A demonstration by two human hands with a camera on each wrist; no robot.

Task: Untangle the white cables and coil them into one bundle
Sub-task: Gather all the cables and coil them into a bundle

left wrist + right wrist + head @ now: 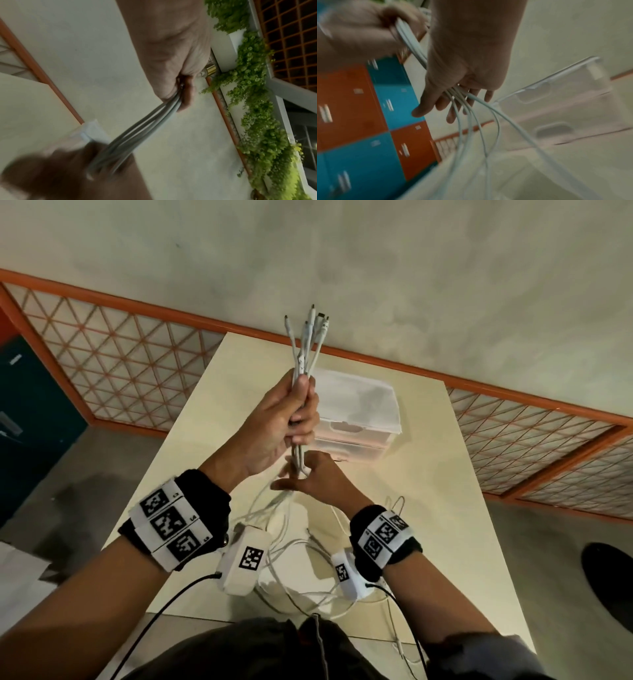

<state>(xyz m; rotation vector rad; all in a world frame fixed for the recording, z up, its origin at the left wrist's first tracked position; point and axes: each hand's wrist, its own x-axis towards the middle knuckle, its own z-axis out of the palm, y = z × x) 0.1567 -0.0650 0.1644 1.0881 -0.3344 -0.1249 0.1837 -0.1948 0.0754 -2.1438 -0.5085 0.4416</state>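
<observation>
White cables point(301, 361) are bunched together and held up off the desk point(445, 508), approx. at the centre of the head view. Their plug ends point(313, 320) fan out toward 12 o'clock, above the fist. Below the grip the strands run down toward 6 o'clock and spread into loose loops point(308, 583) lying on the desk near the person's body, betw. the two wrists.

Left hand point(287, 419) is wrapped round the bunch, fingers curled tight, thumb along the strands. The left-wrist view shows the same: cables point(154, 121) leaving the closed fingers of the left hand point(171, 65) as one taut group.

Right hand point(315, 477) sits just below the left, at 6 o'clock from it, w/ the strands passing thru it. In the right-wrist view the right hand point(467, 67) has its fingers point(450, 116) hanging fairly straight and loose, the cables point(471, 121) slipping betw. them and fanning apart underneath; no firm grip shown, more a guide. Pic is motion-blurred.

Behind the hands, toward 1 o'clock, a translucent plastic drawer box point(359, 412) stands on the desk. Beyond the desk edge, a pale wall w/ an orange-framed lattice panel point(120, 354) along it. At 9 o'clock, a teal cabinet point(30, 412). Both wrists carry black bands w/ white marker tags point(168, 518).
</observation>
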